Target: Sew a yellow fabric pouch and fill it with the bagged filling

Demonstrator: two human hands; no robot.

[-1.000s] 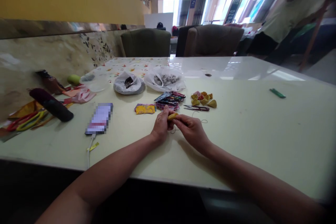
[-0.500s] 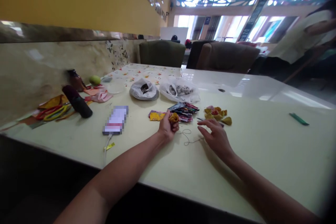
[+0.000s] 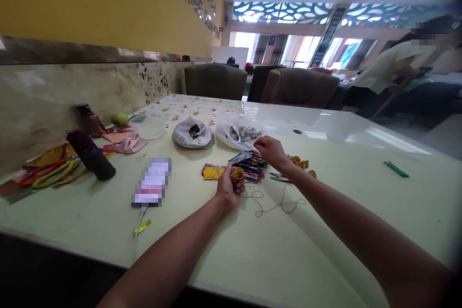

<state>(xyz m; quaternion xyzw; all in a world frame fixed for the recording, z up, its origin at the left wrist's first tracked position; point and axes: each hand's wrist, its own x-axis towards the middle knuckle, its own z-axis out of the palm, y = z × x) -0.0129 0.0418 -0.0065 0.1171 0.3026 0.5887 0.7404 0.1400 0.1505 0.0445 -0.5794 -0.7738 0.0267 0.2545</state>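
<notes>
My left hand (image 3: 229,188) is closed round a small mustard cloth piece (image 3: 237,173), beside a yellow patterned cloth (image 3: 212,172) on the table. My right hand (image 3: 269,150) is raised at the near right edge of a white plastic bag of grey fluffy stuffing (image 3: 246,133); its fingers are bent together, and what they hold, if anything, is too small to make out. A stack of dark patterned fabric (image 3: 252,166) lies between the hands. Scissors (image 3: 280,177) and mustard cloth pieces (image 3: 299,161) lie partly behind my right forearm. A loose dark thread (image 3: 269,211) curls on the tabletop.
Another white bag (image 3: 194,133) stands left of the stuffing. A phone (image 3: 152,180) with a cable lies at left, near a dark bottle (image 3: 96,161), scissors and cloth scraps. A green object (image 3: 396,169) lies far right. Beyond are chairs (image 3: 215,82) and a bending person (image 3: 386,70).
My right hand has moved up and left from beside the scissors to the stuffing bag, and its fingers have closed. More thread and the scissors now show. The camera view has shifted.
</notes>
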